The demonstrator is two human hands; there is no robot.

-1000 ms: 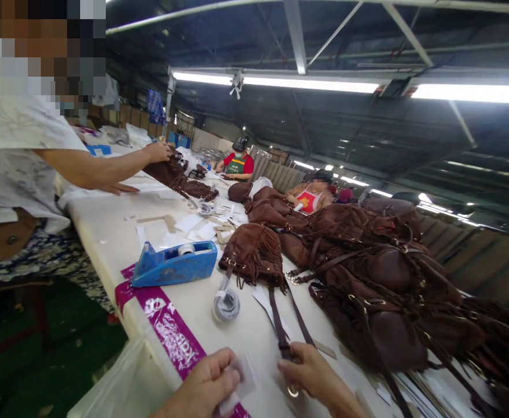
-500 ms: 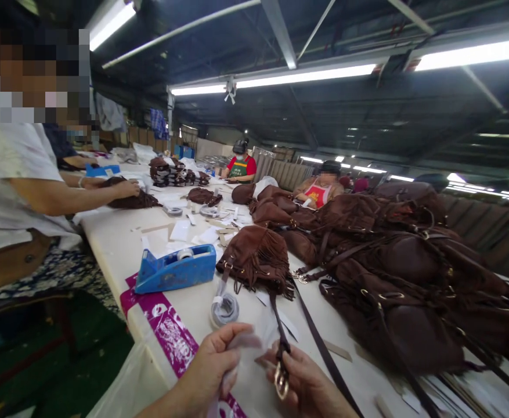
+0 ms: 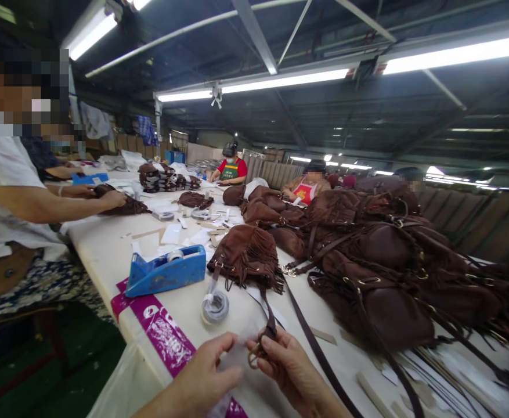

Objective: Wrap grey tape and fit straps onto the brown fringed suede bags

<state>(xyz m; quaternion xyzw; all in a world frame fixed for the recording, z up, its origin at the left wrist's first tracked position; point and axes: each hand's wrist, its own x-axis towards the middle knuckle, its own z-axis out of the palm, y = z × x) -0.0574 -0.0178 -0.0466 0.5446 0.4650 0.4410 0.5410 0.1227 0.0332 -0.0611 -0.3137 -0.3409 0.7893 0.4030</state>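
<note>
My right hand (image 3: 287,363) grips the end of a dark brown strap (image 3: 269,313), with its metal clasp (image 3: 256,353) between thumb and fingers. The strap runs up to a brown fringed bag (image 3: 248,255) lying on the table. Close by on the left, my left hand (image 3: 206,368) is curled around a thin translucent strip (image 3: 246,337), blurred, whose far end reaches the clasp. A grey coiled roll (image 3: 215,307) lies beyond my left hand. Farther back stands a blue tape dispenser (image 3: 167,270).
A large heap of brown bags (image 3: 380,261) covers the table's right side. Purple printed tape (image 3: 162,337) runs along the left edge of the white table (image 3: 101,238). A co-worker (image 3: 14,191) at left handles another brown bag (image 3: 126,203). Card scraps (image 3: 371,392) lie at lower right.
My right hand has raised the clasp and moved slightly left, closer to my left hand. The translucent strip has come up to the clasp. The whole view has shifted a little.
</note>
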